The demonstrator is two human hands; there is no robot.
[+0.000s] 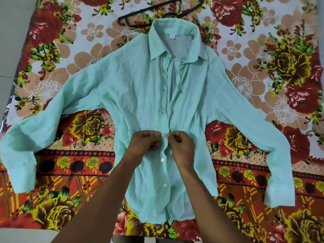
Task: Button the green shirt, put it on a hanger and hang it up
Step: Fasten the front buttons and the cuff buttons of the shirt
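In the head view, the green shirt (140, 95) is lying spread across the middle of the frame. The left hand (144, 140) and right hand (181, 142) are both pinching its front edges, working the third button (164, 135). Probably buttoning; upper buttons come next. The hanger (138, 14) is waiting at upper centre.

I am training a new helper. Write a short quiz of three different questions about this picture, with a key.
1. True or false: the hanger lies beyond the collar of the shirt.
2. How many buttons below the hands look fastened? A. none B. two C. five
3. What do the left hand and right hand work on?

Key
1. True.
2. B: button and button.
3. The third button, pinched at the placket; the front above it is open.
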